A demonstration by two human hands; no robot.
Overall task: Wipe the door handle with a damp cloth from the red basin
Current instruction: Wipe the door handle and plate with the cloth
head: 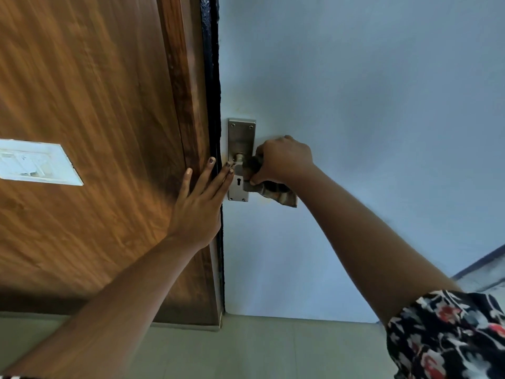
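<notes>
Two bare hands work at the edge of a pale blue door [355, 91]. The right hand [282, 160] has its grip clenched round a dark checked cloth [276, 191], which is wrapped over the door handle [241, 165] so that only the handle's neck and the start of the lever show. The cloth's loose end hangs below the fist, against the door. The handle sits on a steel backplate [240, 135] with a keyhole [238, 182] just below the lever. The left hand [198, 206] lies flat with its grip released, fingers straight: the palm rests on the brown wooden frame [188, 105] and the fingertips reach across the dark gap to the backplate. A white switch plate [35, 162] is set into the wood panel at the left. A floral sleeve [448, 335] covers the right upper arm.
</notes>
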